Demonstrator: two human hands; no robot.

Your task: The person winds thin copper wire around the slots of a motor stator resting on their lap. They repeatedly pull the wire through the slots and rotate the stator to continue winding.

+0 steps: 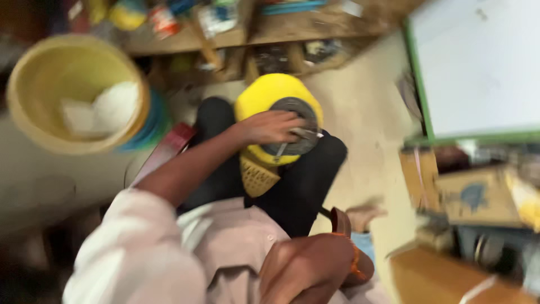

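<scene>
**Hand on a yellow housing, held in the lap**

Head view: a yellow housing with a grey disc is propped on the lap. The left hand is closed on a thin metal tool (blurred). The right hand is curled near the chest; its grip cannot be told. A yellow basket is seen left.

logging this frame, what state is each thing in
yellow device: on the lap, grey round part facing up
left hand: on the grey disc, fingers around a thin metal tool
right hand: low by the shirt, blurred, grip unclear
yellow basin: upright, white stuff inside
shelf: cluttered, blurred
</scene>
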